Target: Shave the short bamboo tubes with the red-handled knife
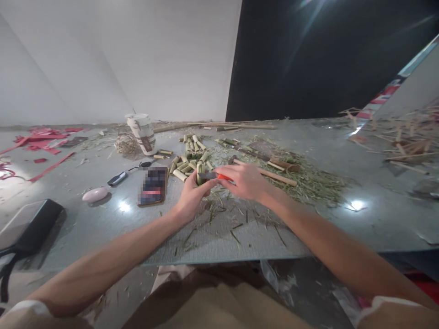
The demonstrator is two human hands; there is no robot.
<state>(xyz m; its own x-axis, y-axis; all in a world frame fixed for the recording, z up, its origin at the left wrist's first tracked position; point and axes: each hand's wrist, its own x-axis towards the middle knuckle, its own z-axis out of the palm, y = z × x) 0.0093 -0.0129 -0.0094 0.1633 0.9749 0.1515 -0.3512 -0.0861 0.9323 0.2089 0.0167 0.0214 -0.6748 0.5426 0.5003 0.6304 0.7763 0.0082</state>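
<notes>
Bamboo [200, 170] in left hand [190, 195], knife [210, 175] in right hand [244, 181]

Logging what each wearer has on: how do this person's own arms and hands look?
The left hand and right hand are ungloved, the forearms bare. Tan sleeves end in whitish edges; no watch or bracelet shows.

Upright green bamboo piece [200, 168], orange-handled knife [210, 176] across it

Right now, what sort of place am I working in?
Probably a craft workspace: cut stem pieces are heaped on the table, green shavings lie nearby, and your right hand holds an orange-handled blade.
</notes>
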